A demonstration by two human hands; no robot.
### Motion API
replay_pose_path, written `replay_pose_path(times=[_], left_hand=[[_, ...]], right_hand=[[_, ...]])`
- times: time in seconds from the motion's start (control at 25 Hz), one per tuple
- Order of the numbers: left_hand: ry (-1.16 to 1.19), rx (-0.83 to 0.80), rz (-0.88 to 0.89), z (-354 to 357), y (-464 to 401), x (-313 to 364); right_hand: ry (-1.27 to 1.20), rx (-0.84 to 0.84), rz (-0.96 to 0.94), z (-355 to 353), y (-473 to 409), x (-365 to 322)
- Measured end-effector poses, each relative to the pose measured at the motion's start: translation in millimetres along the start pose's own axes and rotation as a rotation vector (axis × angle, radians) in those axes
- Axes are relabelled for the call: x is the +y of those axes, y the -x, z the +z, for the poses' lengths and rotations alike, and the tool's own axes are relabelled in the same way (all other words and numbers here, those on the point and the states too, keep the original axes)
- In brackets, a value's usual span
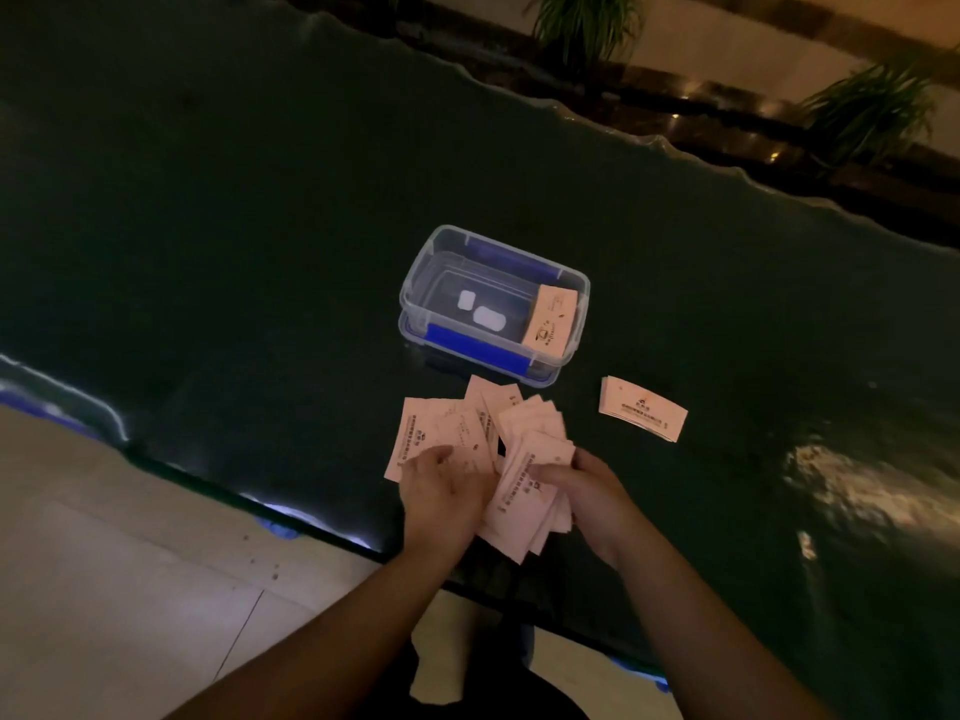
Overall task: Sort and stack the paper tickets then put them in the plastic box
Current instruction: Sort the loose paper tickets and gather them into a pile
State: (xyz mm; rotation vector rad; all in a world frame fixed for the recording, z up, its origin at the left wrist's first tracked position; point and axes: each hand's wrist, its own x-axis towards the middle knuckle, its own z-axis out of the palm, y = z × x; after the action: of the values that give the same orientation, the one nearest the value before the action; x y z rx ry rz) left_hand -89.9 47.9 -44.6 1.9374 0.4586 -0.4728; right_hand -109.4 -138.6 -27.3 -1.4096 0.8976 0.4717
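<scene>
Loose tickets (457,433): spread in a fanned, overlapping heap on the dark table (260,226), directly under and just beyond both hands; print mostly face up, too small to read.
Left hand (441,491): palm down on the left part of the heap, fingers curled, pressing or dragging a ticket; a firm grip cannot be confirmed.
Right hand (587,491): closed around a fanned bundle of tickets (524,506), thumb on top, lower ends poking out toward the person.
Sorted stack (643,415): squared pile lying flat, beyond and to the right of the right hand, apart from the heap.
Plastic box (415,283): clear, blue latches, lid off, straight ahead beyond the heap, nearly touching its far edge; one stack of tickets (551,324) already leans inside at its right end.
Step (judged): mid-sort, gathering like tickets into the right hand.
Next move (judged): square the bundle, set it down or box it; needs even edges, no strays.
Table edge: close under the wrists; bundle ends seem to overhang it, so slips could drop to the floor (130,589).
Open room: ample bare table left, right, and beyond the box.
</scene>
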Motion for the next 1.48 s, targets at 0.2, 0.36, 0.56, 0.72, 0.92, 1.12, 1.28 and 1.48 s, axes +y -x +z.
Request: replay_pose_path(times=[0.2,0.36,0.56,0.72,0.92,1.12,1.28,1.48], left_hand=[[0.104,-0.057,-0.190,-17,-11,-9],[0.159,-0.102,-0.243,-14,-7,-7],[0.165,-0.113,-0.163,-9,0,-12],[0.179,-0.189,-0.086,1,6,-11],[0.107,-0.348,-0.060,6,3,-5],[0.022,-0.406,-0.006,-13,-13,-6],[0.074,-0.424,-0.097,-20,-12,-9],[0.133,-0.435,-0.139,-19,-10,-12]], right_hand=[[0.161,-0.057,-0.027,49,-16,-13],[0.227,-0.053,-0.028,66,-20,-9],[0.282,-0.021,0.031,68,-18,5],[0.231,-0.009,0.024,56,-16,15],[0.116,0.045,0.088,28,-17,24],[0.054,0.048,0.097,27,-20,26],[0.056,0.035,0.094,32,-18,23],[0.036,-0.035,0.037,32,-10,23]])
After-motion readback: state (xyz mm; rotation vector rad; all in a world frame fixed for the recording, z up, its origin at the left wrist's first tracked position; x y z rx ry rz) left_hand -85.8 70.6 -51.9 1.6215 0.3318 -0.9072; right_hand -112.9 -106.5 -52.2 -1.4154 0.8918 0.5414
